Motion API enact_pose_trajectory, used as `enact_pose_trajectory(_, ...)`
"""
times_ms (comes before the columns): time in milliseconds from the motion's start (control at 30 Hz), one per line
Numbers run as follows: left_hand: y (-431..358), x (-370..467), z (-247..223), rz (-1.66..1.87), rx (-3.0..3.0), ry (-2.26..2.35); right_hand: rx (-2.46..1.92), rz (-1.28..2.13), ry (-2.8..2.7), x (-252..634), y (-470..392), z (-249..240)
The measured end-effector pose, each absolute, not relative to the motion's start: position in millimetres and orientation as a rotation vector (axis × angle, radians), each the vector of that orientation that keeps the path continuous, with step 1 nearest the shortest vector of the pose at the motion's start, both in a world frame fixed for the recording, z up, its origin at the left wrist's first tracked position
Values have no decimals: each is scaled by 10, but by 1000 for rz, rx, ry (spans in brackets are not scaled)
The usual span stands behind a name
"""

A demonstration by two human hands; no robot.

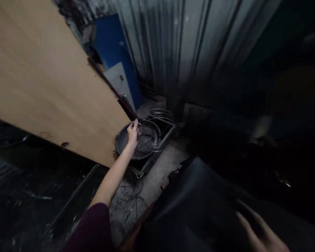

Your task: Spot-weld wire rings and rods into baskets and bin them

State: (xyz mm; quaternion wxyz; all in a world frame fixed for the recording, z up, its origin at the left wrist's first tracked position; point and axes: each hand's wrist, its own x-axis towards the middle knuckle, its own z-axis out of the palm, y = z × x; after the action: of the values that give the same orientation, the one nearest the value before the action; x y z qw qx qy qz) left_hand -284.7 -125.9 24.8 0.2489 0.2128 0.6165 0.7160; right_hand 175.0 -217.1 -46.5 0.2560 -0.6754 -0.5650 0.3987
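Observation:
My left hand [133, 131] is stretched out over a round dark basin [123, 140], its fingers closed on a coil of thin wire [148, 134]. The coil hangs over the inside of the basin, and more loops of wire [161, 113] stand up behind it. The basin rests on a dark green metal frame [168, 134]. At the lower right, my right hand [259, 227] is blurred, with fingers apart beside dark cloth [191, 206]; nothing shows in it.
A large wooden board [49, 77] slants across the left. Behind it lean a blue panel [111, 42] and a pale panel [120, 82], before a corrugated metal wall [168, 38]. Tangled wire [133, 206] lies on the floor below the basin. The right side is very dark.

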Motion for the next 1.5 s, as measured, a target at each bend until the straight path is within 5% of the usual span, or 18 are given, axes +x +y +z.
enact_pose_trajectory(267, -997, -571, -301, 1512, 868, 1206, -1435, 839, -1586, 2087, -1759, 88)
enact_pose_trajectory(433, -1143, -277, -533, 1047, 1604, 1151, -1621, 762, -1696, 2412, -2053, -197)
enact_pose_trajectory(667, -1102, 37, -218, 441, 2454, 995, -1590, 795, -1815, 2711, -2105, -128)
enact_pose_trajectory(833, -1021, 42, -232, 640, 2507, 1033, -2143, 317, -1313, 4120, -1931, -165)
enact_pose_trajectory(967, -1059, -4, -242, 715, 2544, 1121, -2572, 497, -1303, 5016, -1699, -494)
enact_pose_trajectory(1200, -1154, 123, -331, 639, 2648, 1077, -2498, 636, -1362, 5081, -1462, -757)
enact_pose_trajectory(1433, -1232, 70, -62, 349, 2544, 1116, -2147, 108, -966, 4801, -1398, 51)
enact_pose_trajectory(1500, -1255, 117, 178, 314, 2430, 1029, -1736, 438, -1013, 4535, -1382, 363)
